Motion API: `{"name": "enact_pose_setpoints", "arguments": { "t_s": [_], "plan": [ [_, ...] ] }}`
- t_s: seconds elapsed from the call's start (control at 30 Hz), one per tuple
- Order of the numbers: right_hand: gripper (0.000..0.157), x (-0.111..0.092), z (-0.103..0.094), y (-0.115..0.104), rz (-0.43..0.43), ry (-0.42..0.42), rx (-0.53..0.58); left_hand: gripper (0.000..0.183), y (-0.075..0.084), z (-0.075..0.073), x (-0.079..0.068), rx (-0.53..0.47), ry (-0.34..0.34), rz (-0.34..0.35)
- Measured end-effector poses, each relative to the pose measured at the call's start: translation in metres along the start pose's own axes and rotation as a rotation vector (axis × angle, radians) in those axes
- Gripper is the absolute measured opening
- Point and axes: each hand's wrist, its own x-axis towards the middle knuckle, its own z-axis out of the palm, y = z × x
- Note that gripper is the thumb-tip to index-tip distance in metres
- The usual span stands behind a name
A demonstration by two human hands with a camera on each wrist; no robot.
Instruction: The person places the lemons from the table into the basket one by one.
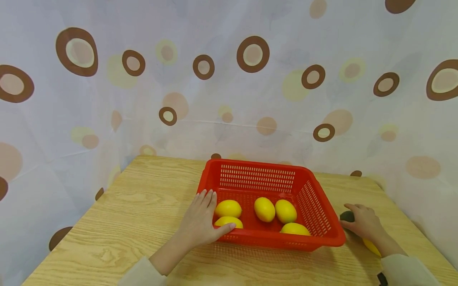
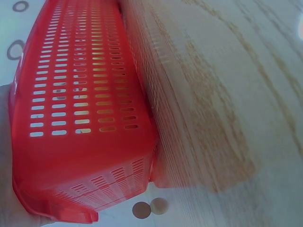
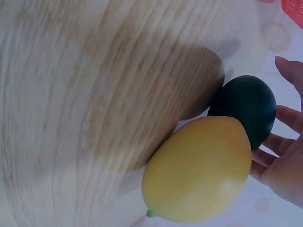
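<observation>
My left hand [image 1: 200,218] rests on the near left corner of the red plastic basket [image 1: 272,235], fingers straight over the left rim and thumb along the front rim. Several yellow oval fruits [image 1: 264,209] lie in the basket. To the right of it, my right hand [image 1: 365,222] is at a smooth, dark green, egg-shaped fruit [image 3: 244,109] that looks like an avocado. In the right wrist view its fingers are behind this fruit, with the thumb spread apart. Beside it lies another yellow fruit [image 3: 199,170] with a small green tip, partly hidden under my wrist in the head view.
Everything stands on a wood-grain table [image 1: 143,198]. A pale curtain [image 1: 222,95] with brown ring patterns hangs behind the table and along its sides. The basket's slotted side wall [image 2: 80,90] rises from the tabletop.
</observation>
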Motion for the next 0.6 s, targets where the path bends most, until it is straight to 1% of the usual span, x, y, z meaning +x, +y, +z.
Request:
{"name": "enact_pose_setpoints", "arguments": {
  "t_s": [0.2,0.4,0.6],
  "plan": [
    [0.058,0.0008,0.0017,0.0010,0.009,-0.022,-0.002,0.092,-0.0010,0.0011,0.0005,0.007,0.004,0.001],
    [0.061,0.0002,0.0035,0.0045,0.025,-0.073,-0.014,0.091,-0.0012,0.0013,0.0008,0.008,0.009,0.005],
    [0.061,0.0008,0.0043,0.0061,0.030,-0.080,-0.007,0.090,-0.0012,0.0014,0.0009,0.007,0.012,0.002]
  ]
}}
